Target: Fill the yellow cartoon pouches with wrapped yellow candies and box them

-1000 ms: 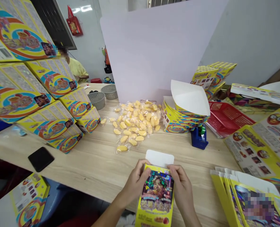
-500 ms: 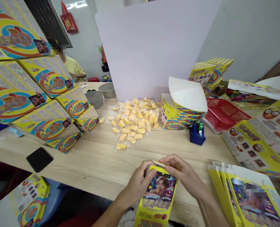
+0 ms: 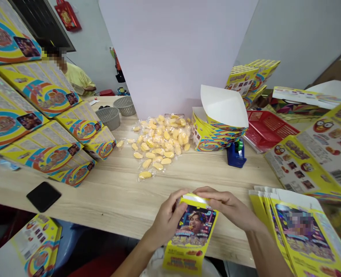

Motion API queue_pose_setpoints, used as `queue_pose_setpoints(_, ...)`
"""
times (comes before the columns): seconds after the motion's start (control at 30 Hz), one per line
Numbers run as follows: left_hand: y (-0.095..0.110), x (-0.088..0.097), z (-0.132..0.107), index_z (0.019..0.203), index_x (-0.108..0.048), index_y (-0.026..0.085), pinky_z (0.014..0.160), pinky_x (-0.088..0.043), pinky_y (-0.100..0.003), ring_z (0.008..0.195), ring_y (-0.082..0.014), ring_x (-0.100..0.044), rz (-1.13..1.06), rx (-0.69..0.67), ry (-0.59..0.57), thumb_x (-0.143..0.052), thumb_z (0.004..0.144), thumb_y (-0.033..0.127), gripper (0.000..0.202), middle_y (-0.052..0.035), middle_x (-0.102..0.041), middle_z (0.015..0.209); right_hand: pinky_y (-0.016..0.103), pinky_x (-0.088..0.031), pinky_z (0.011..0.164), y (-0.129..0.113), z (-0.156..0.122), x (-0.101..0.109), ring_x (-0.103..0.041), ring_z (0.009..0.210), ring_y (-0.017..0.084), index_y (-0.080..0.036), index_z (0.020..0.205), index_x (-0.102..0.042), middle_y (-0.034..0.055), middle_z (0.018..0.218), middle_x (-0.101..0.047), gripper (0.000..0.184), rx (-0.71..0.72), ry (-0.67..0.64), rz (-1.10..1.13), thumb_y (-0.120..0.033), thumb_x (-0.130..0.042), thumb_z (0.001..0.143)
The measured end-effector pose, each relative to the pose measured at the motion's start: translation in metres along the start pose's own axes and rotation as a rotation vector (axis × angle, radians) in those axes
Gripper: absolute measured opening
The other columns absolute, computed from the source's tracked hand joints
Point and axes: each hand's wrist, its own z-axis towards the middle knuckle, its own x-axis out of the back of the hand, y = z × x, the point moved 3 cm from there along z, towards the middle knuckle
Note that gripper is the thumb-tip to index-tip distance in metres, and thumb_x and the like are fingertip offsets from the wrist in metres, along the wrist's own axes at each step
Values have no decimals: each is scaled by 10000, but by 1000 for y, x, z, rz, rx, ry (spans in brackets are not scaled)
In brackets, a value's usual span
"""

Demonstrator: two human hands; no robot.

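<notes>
A yellow printed cardboard box [image 3: 189, 252], with a picture of a person on its front, is tilted toward me at the table's front edge. My left hand [image 3: 168, 217] is closed around its upper left side, thumb on the front. At the top right corner, my right hand [image 3: 230, 207] has its thumb near the front and its fingers over the top edge, gripping there. Part of those fingers is hidden behind the box top. Beyond the hands lies a pile of yellow pieces in clear wrappers [image 3: 161, 140].
Stacked printed cartons [image 3: 52, 96] rise at the left, near a black flat square [image 3: 44, 196]. Nested open boxes [image 3: 213, 134] stand behind a blue tape dispenser [image 3: 236, 156]. A red basket [image 3: 270, 129] and flat boxes [image 3: 305, 238] are at right. A person in yellow [image 3: 79, 79] sits behind.
The box top has been pressed flatter, and my right hand has shifted lower and flatter over its top right edge. The whole view has moved slightly.
</notes>
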Motion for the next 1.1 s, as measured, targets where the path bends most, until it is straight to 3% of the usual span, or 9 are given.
queue_pose_setpoints(0.17,5,2,5,1070,-517,246,859,-406,-221,990,-131,-537,-59,-4,36,-423,905,333,208,-13,-577,1073,370,-431,880,19,-4,0,-587,1033,212,-300,867,-708,46,1101,-660,167,69,186,254,-409,-647,757)
queue_pose_setpoints(0.4,0,2,7,988,-505,225,805,-426,-227,915,-133,-551,-100,68,107,-434,893,361,181,-16,-584,983,368,-430,915,14,-6,-14,-546,1104,220,-289,947,-708,72,1179,-617,215,48,216,38,-384,-632,769)
queue_pose_setpoints(0.43,-1,4,9,985,-507,222,802,-428,-232,915,-139,-551,-95,74,116,-437,889,370,190,-19,-584,978,376,-430,918,17,-4,-6,-548,1102,229,-277,947,-709,77,1175,-621,247,42,257,19,-421,-620,767)
queue_pose_setpoints(0.5,-1,13,15,978,-508,217,795,-429,-241,907,-151,-551,-80,82,160,-447,877,395,214,-24,-581,958,397,-429,922,26,-1,27,-559,1083,248,-247,963,-704,89,1136,-643,326,-11,510,-42,-473,-616,746)
queue_pose_setpoints(0.6,0,33,23,945,-508,211,770,-433,-250,866,-163,-549,-72,94,252,-480,843,450,261,-21,-568,908,417,-443,891,42,-3,100,-559,1057,249,-198,1082,-629,104,1117,-634,378,-111,1070,-108,-447,-535,812)
queue_pose_setpoints(0.67,-1,44,25,924,-511,208,753,-436,-245,847,-163,-545,-78,119,263,-507,819,472,285,-16,-564,895,417,-472,835,51,-1,144,-575,1005,232,-164,1146,-558,114,1132,-604,364,-168,1239,-89,-388,-470,873)
queue_pose_setpoints(0.77,-4,49,22,925,-520,205,754,-439,-240,857,-162,-541,-72,165,232,-510,815,477,294,-14,-564,912,388,-505,762,63,9,191,-600,895,184,-150,1127,-532,77,1085,-591,306,-290,1322,-6,-322,-511,876)
queue_pose_setpoints(0.87,-8,48,17,933,-528,203,770,-441,-251,868,-170,-540,-56,180,228,-510,812,485,308,-16,-565,918,364,-517,730,72,18,214,-598,868,169,-153,1096,-544,62,1063,-588,278,-372,1294,104,-308,-535,865)
queue_pose_setpoints(1.1,-20,62,16,936,-531,205,755,-426,-245,843,-164,-535,-19,205,280,-519,808,483,307,-6,-565,899,348,-524,713,96,17,207,-600,862,164,-159,1108,-538,62,1072,-585,275,-264,1303,280,-294,-532,868)
